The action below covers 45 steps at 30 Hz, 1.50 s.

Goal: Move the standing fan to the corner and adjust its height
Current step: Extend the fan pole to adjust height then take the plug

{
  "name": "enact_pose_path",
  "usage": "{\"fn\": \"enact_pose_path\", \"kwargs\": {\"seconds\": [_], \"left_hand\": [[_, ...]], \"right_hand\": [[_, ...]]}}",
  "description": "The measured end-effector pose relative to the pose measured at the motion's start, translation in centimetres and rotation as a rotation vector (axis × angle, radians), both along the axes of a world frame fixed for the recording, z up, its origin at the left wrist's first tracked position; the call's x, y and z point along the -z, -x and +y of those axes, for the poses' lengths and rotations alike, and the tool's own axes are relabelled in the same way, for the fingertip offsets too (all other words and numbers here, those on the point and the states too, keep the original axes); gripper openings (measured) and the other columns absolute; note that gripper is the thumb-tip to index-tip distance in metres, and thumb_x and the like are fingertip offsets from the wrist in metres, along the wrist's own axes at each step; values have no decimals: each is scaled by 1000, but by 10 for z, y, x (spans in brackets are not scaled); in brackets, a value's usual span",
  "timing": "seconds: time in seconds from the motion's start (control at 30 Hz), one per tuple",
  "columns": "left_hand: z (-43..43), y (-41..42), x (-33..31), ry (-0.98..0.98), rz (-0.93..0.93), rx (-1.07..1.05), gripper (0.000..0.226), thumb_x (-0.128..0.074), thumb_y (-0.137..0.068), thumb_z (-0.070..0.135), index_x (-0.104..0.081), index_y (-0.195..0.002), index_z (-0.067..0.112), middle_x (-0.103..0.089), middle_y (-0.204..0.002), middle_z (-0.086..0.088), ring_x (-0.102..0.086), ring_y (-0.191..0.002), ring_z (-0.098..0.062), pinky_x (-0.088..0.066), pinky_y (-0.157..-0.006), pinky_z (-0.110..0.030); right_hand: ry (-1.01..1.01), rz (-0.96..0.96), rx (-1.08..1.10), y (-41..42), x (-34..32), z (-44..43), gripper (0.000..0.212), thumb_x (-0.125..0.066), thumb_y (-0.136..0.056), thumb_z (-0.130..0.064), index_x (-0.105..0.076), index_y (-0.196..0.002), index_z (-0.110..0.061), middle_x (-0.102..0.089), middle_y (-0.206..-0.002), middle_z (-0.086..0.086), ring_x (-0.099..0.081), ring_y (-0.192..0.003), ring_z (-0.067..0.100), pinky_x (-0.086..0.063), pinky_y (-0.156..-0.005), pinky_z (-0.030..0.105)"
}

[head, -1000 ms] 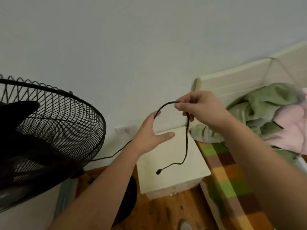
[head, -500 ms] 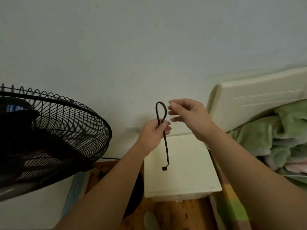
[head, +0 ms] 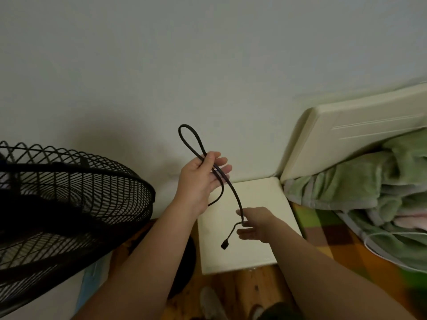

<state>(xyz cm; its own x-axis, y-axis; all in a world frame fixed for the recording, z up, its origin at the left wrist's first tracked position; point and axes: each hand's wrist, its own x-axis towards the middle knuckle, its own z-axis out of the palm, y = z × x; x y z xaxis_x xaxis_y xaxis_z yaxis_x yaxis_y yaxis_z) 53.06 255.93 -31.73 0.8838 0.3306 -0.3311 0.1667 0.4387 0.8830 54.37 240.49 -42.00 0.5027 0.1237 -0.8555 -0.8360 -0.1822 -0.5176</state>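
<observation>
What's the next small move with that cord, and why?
Probably fold the hanging end up into the left hand. That hand pins one loop of the black cord under its thumb, while the right hand pinches the cord just above the dangling plug, so the tail is loose beside the fan.

One black standing fan [head: 69,192], one black cord [head: 215,176] with one plug end, two bare hands, one cream bedside cabinet [head: 256,239], one cream headboard [head: 358,132], one green blanket [head: 369,181] and one white cable [head: 388,252] are visible.
</observation>
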Motion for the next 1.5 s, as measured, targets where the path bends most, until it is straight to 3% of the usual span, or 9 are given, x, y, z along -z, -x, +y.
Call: {"fn": "enact_pose_path", "kwargs": {"seconds": [0.23, 0.3, 0.4, 0.63, 0.93, 1.1, 1.23, 1.37, 1.5], "left_hand": [[7, -5, 1, 137, 18, -13, 22, -54, -102, 23, -67, -103, 6, -78, -88, -6, -76, -91, -30, -62, -71, -36], [12, -8, 2, 141, 26, -45, 22, -54, -102, 23, -67, -104, 5, -78, -86, -6, -76, -87, -29, -62, -69, -35], [21, -9, 6, 145, 55, -136, 23, -55, -102, 23, -67, -103, 4, -77, -81, -6, -76, -76, -24, -61, -64, -34], [34, -21, 16, 133, 146, -304, 25, -46, -106, 23, -65, -107, 6, -55, -67, 0, -50, -47, -9, -46, -44, -24], [-3, -44, 55, -210, 444, 136, 25, -48, -105, 22, -65, -108, 4, -64, -75, -3, -57, -51, -12, -48, -49, -26], [-27, -61, 84, -129, 425, 301, 25, -51, -104, 27, -69, -103, 8, -73, -104, -6, -69, -95, -22, -58, -75, -34], [-40, -72, 103, -43, 352, 294, 31, -48, -105, 28, -65, -119, 5, -72, -110, -10, -67, -113, -31, -52, -92, -38], [-48, -71, 119, 38, 325, 394, 33, -45, -106, 27, -64, -123, 6, -75, -104, -14, -71, -105, -29, -54, -96, -37], [-45, -76, 131, 51, 370, 450, 32, -47, -105, 29, -66, -114, 5, -65, -74, -3, -72, -77, -26, -60, -84, -36]], "right_hand": [[-139, 44, 200, -17, 23, 28, 10, -51, -90, 10, -56, -98, 5, -58, -92, 20, -63, -70, 26, -58, -59, 30], [-156, 13, 256, -30, 28, 24, 18, -46, -92, 10, -49, -108, 1, -55, -101, 20, -61, -72, 22, -57, -62, 28], [-167, 9, 374, -54, 29, 0, 16, -46, -89, 15, -50, -91, -1, -49, -109, 20, -56, -71, 21, -55, -75, 30], [-292, 53, 744, -115, 29, -56, 21, -36, -97, 11, -49, -83, 3, -56, -86, 18, -62, -77, 22, -53, -87, 36], [-561, -147, 488, -132, -2, -35, 22, -38, -105, -11, -52, -89, -7, -59, -87, 9, -64, -77, 22, -57, -71, 33], [-749, -191, 328, -127, -21, -18, 17, -46, -102, -12, -58, -109, -2, -65, -100, 12, -65, -103, 29, -52, -95, 39], [-803, -172, 325, -129, -15, -13, 19, -49, -100, -8, -64, -108, 1, -70, -109, 17, -67, -109, 30, -54, -94, 40], [-738, -206, 314, -138, 1, -13, 17, -52, -98, -6, -68, -103, -2, -72, -102, 15, -71, -96, 24, -59, -82, 33], [-570, -299, 146, -147, 19, -16, 18, -58, -96, -12, -75, -101, -13, -74, -99, 8, -69, -88, 20, -54, -64, 29]]}}
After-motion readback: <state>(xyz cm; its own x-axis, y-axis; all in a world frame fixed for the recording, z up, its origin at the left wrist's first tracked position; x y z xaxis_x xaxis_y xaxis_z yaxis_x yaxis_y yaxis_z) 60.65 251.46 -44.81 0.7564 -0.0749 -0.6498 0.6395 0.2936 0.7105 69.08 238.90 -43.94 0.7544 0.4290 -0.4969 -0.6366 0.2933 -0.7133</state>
